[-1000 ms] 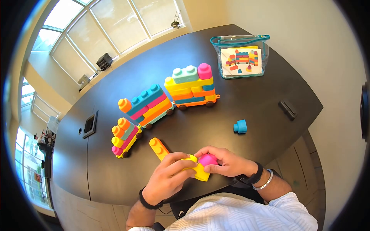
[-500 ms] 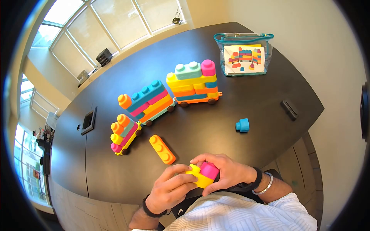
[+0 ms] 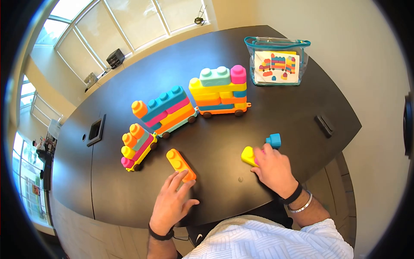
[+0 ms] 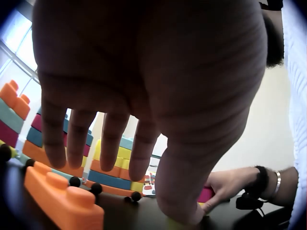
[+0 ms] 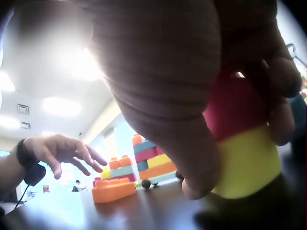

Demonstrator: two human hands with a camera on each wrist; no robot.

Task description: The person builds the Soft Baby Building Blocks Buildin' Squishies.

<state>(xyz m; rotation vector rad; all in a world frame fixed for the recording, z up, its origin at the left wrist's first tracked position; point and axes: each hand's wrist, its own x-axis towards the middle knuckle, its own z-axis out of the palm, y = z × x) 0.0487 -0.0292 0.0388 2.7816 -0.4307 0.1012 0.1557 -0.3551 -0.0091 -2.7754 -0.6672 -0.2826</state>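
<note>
My right hand (image 3: pixel 279 173) holds a pink block (image 5: pixel 236 106) joined on top of a yellow block (image 3: pixel 248 156). In the right wrist view the thumb is on one side and fingers on the other; the yellow block (image 5: pixel 249 163) is close over the table. A small blue block (image 3: pixel 274 140) lies just beyond the right fingertips. My left hand (image 3: pixel 171 204), fingers spread and relaxed, hovers near the close end of an orange three-stud block (image 3: pixel 177 161) and holds nothing. The left wrist view shows the orange block (image 4: pixel 62 196) below the fingers.
Three block-built train cars stand in a curve: a small front car (image 3: pixel 139 146), a middle car (image 3: pixel 170 111) and a tall rear car (image 3: pixel 220 96). A clear zip bag (image 3: pixel 278 64) with a picture card stands at the back right. A black tray-like object (image 3: pixel 324 125) lies near the right edge.
The hands have parted. My right hand has carried the joined yellow and pink blocks right and forward, beside the blue one. My left hand has let go and moved left toward the orange block.
</note>
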